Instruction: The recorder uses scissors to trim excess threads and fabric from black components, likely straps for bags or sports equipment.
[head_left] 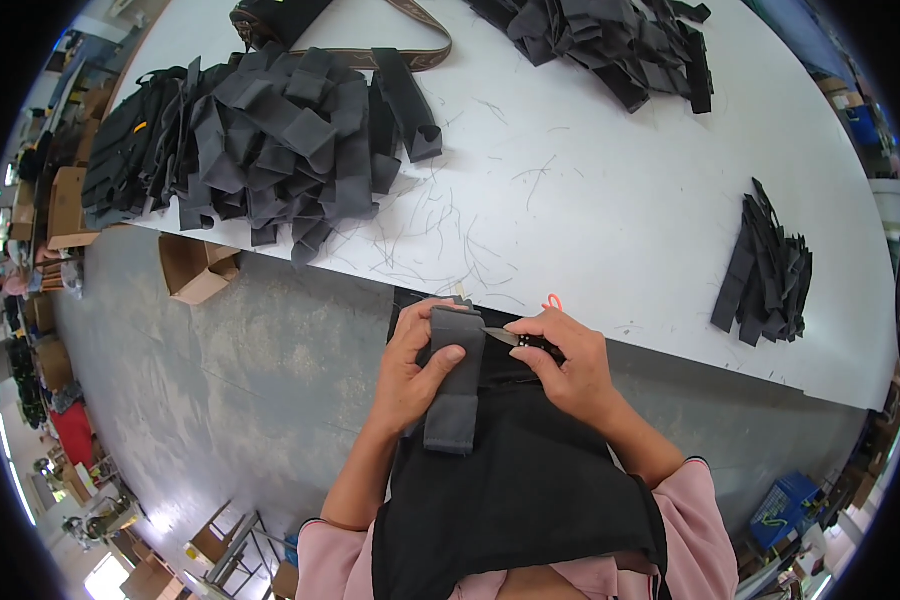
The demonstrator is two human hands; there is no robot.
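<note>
My left hand (418,352) grips a dark grey fabric strip (456,380), its thumb pressed on the front. The strip hangs down over my black apron (510,470), and its upper end looks folded or layered. My right hand (573,366) is closed on small thread snips (505,335) with silvery blades and a dark body. The blade tips point left and meet the strip's right edge near its top. An orange-red loop (554,301) shows above my right fingers; whether it belongs to the snips is hidden. Both hands are at the table's near edge.
The white table (590,210) bears loose thread ends. A large heap of dark strips (280,140) lies left, beside a black backpack (130,150). Other strip piles lie at the far side (610,45) and right (767,270). An open cardboard box (198,270) stands on the floor.
</note>
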